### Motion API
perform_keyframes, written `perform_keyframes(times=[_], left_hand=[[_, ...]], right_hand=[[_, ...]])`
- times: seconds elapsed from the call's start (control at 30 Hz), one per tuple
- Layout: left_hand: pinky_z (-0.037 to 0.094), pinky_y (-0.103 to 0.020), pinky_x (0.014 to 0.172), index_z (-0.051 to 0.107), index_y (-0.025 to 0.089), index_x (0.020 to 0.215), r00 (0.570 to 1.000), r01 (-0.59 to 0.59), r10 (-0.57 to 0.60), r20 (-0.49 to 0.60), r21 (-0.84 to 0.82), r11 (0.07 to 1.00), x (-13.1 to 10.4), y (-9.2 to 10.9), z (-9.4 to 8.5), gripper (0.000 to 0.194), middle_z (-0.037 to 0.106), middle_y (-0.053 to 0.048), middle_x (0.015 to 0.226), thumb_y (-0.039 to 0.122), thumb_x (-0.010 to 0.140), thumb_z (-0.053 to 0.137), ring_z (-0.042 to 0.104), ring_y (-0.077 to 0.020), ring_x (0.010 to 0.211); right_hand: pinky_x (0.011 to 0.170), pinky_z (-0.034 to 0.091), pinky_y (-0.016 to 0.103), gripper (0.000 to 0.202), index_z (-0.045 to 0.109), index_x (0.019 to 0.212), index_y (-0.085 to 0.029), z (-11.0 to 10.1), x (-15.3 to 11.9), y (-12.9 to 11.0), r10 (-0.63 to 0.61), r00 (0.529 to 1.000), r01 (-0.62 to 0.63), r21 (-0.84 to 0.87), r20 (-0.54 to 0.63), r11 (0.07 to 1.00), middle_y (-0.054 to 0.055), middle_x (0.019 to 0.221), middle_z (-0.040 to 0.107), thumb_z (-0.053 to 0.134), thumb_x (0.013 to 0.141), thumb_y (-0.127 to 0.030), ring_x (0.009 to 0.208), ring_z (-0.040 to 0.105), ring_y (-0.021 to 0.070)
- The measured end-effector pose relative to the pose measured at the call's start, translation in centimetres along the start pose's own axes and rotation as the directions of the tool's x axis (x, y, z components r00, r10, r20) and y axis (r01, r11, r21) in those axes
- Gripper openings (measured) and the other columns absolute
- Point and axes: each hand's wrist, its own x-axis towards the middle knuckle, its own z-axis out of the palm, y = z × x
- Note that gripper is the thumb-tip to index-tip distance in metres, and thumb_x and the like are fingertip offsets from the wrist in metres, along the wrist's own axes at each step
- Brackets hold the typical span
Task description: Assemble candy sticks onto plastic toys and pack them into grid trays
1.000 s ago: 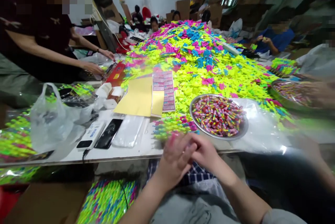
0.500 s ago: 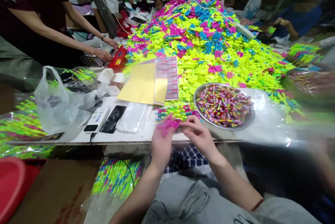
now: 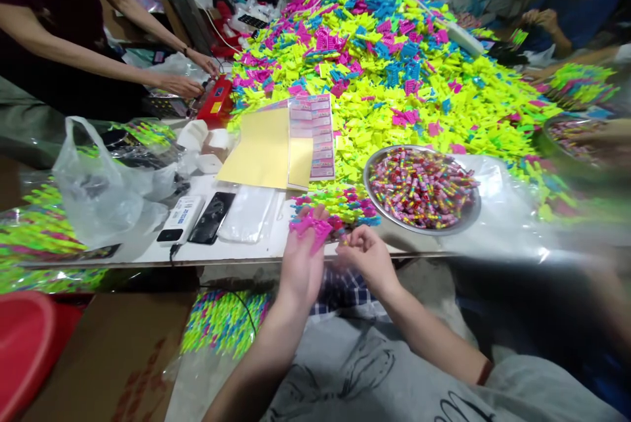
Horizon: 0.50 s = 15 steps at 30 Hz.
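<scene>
A bright pink plastic piece (image 3: 315, 230) with a ridged or slotted shape lies across the fingers of my left hand (image 3: 302, 267), held at the table's front edge. Beside it, my right hand (image 3: 372, 261) has thumb and fingers pinched on a small wrapped candy (image 3: 344, 238), partly blurred. Behind both hands sits a row of assembled yellow, pink and blue pieces (image 3: 340, 204). To the right stands a metal bowl (image 3: 419, 231) full of small candies in pink, red and yellow wrappers.
A large heap of yellow, pink and blue plastic pieces (image 3: 365, 80) covers the table behind. Yellow card sheets (image 3: 259, 149), clear bags (image 3: 249, 215), a phone (image 3: 211, 218) and a white power bank (image 3: 181, 218) lie left. Co-workers' hands (image 3: 182, 83) are at a red device (image 3: 215, 101).
The pink piece now shows flatter in my more open left hand. My right hand has drawn slightly away from it, with the candy in its fingertips. The view has tilted slightly downward.
</scene>
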Motion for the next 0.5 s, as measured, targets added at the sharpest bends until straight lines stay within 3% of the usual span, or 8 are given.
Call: perform_keyframes(times=[0.1, 0.23, 0.33, 0.5], left_hand=[[0.032, -0.033, 0.104, 0.044, 0.022, 0.119, 0.999, 0.04, -0.039, 0.015, -0.038, 0.998, -0.1, 0.1, 0.2, 0.036, 0.052, -0.008, 0.126, 0.018, 0.083, 0.05, 0.045, -0.0166, 0.119], [0.035, -0.03, 0.102, 0.048, 0.025, 0.117, 0.998, 0.067, -0.067, 0.0, -0.123, 0.99, -0.3, 0.3, 0.4, 0.035, 0.054, -0.006, 0.124, 0.016, 0.083, 0.05, 0.047, -0.0158, 0.117], [0.036, -0.029, 0.101, 0.049, 0.025, 0.116, 0.998, 0.064, -0.066, -0.009, -0.154, 0.986, -0.3, 0.4, 0.5, 0.035, 0.056, -0.005, 0.122, 0.014, 0.083, 0.05, 0.048, -0.0157, 0.116], [0.038, -0.029, 0.099, 0.051, 0.024, 0.115, 0.994, 0.103, -0.109, -0.028, -0.173, 0.98, -0.2, 0.4, 0.5, 0.035, 0.055, -0.005, 0.123, 0.014, 0.082, 0.051, 0.05, -0.0158, 0.114]], right_hand=[[0.047, 0.051, 0.023, 0.032, 0.045, 0.07, -0.019, 0.2, -0.3, 0.1, 0.013, 1.0, -0.013, 0.001, 0.026, 1.0, -0.009, 0.058, 0.052, 0.074, 0.057, -0.026, 0.045, 0.054, 0.0082], [0.054, 0.05, 0.025, 0.036, 0.059, 0.096, -0.021, 0.0, -0.6, 0.6, -0.022, 0.997, 0.032, -0.129, 0.077, 0.991, -0.003, 0.075, 0.061, 0.071, 0.063, -0.029, 0.057, 0.058, 0.011], [0.064, 0.049, 0.026, 0.024, 0.066, 0.092, -0.021, -0.1, -1.0, 1.0, -0.128, 0.99, 0.14, -0.286, 0.06, 0.948, 0.003, 0.089, 0.064, 0.064, 0.072, -0.034, 0.074, 0.059, 0.0151], [0.074, 0.045, 0.028, 0.021, 0.068, 0.093, -0.021, 0.4, -1.6, 0.9, -0.245, 0.966, 0.259, -0.372, 0.084, 0.891, 0.004, 0.087, 0.064, 0.059, 0.078, -0.032, 0.082, 0.057, 0.0162]])
